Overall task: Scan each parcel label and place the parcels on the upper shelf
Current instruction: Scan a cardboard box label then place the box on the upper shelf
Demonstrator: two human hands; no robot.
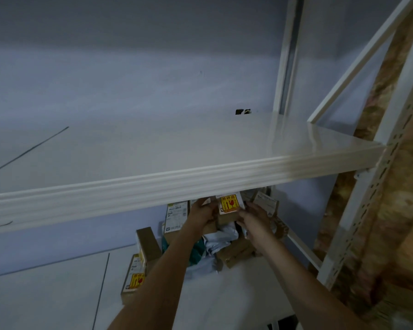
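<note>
1. On the lower shelf (224,294), nearest the camera, boxes stand at the left, one with a yellow sticker (137,279); no scanner is visible.
2. Further in, the left hand (202,214) and right hand (254,221) grip a brown parcel (228,210) by its sides, fingers curled round it, above the parcel heap (222,244).
3. This looks like the pick-up step; next the parcel's label needs scanning, then a lift outward.
4. The upper shelf (177,148) overhangs the hands, so its front lip (153,189) must be cleared first.
5. Farthest, a small dark object (242,111) sits near the wall.
</note>
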